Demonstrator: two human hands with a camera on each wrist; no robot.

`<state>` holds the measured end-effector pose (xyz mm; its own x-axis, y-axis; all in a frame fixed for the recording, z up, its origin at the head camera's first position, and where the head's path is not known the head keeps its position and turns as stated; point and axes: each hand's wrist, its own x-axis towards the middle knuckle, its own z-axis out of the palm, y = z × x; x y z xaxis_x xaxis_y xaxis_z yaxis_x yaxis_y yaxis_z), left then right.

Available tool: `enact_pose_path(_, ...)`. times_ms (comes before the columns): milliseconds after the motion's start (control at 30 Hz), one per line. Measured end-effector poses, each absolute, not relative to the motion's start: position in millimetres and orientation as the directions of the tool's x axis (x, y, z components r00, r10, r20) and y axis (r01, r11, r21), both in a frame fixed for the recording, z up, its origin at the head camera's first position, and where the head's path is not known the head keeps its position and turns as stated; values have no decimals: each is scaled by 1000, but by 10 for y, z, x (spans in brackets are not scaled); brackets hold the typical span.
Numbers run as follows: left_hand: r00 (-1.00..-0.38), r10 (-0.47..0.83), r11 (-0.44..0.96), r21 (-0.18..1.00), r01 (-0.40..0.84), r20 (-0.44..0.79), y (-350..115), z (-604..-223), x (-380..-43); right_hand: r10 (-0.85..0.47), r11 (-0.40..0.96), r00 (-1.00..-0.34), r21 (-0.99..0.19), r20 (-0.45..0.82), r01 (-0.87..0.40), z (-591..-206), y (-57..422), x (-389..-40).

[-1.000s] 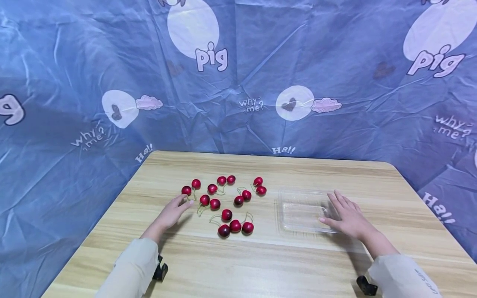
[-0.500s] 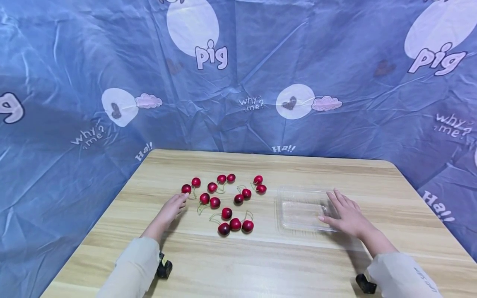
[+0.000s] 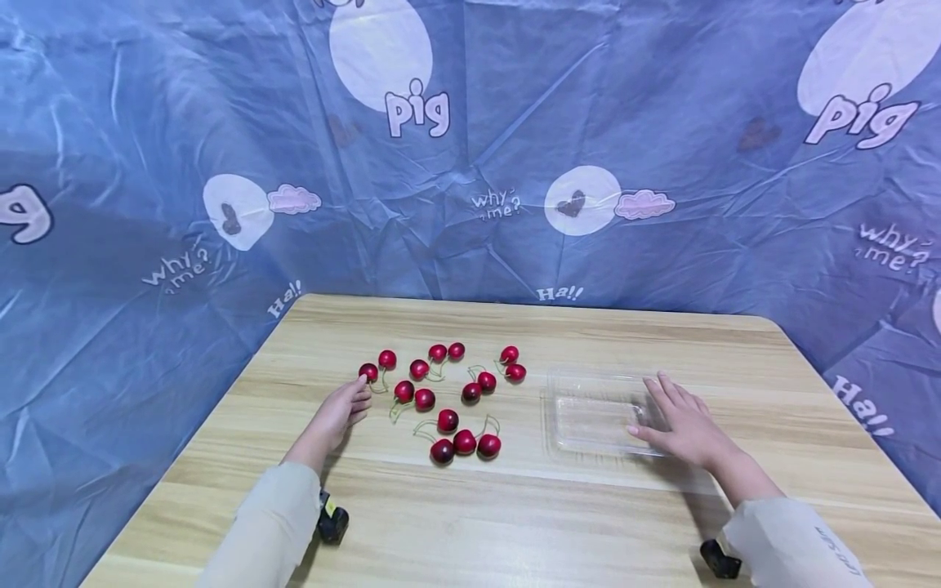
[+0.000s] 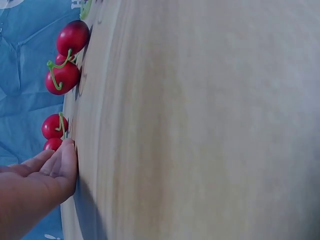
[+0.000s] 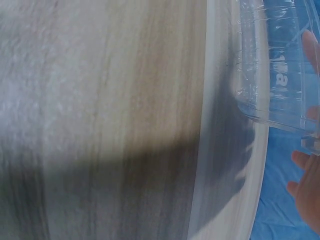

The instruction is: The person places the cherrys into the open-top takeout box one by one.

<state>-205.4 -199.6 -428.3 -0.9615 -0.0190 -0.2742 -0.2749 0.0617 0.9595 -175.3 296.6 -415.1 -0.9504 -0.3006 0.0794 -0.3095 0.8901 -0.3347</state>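
In the head view, the left hand [image 3: 340,415] is beside a dark red cherry [image 3: 368,373], the left one of a stemmed pair at the group's left. Its fingertips reach that cherry's near edge; whether they touch it I cannot tell. In the left wrist view the fingers [image 4: 68,162] are extended, partly covering the lower cherry [image 4: 53,144]. A clear plastic box [image 3: 599,414] lies at the right of the cherries. The right hand [image 3: 687,429] rests on its right side with fingers spread; in the right wrist view, the box wall [image 5: 280,75] partly overlaps that hand.
Several more stemmed cherries, including a near cluster [image 3: 465,443] and a far pair [image 3: 510,355], lie across the middle of the wooden table [image 3: 515,523]. A blue printed cloth [image 3: 456,245] hangs behind the table and down its sides.
The left hand has turned and its thumb no longer stands apart from the fingers; its fingertips stay by the left cherry. The right hand and the box have stayed in place.
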Motion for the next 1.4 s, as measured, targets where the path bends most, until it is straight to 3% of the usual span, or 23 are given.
enact_pose_path(600,-919,-71,-177,912,-370,-387,-1957,-4247,-2124,-304,883,-949,-351,77,-311,-4151,2937,-1755)
enact_pose_path(933,-875,-184,-167,891,-422,-449,-1875,-4211,-2186,-295,884,-953,-358,71,-300,-4144,2932,-1760)
enact_pose_path(1400,-831,-248,-199,866,-458,-497,-1878,-4211,-2281,-289,885,-953,-356,88,-301,-4145,2925,-1750)
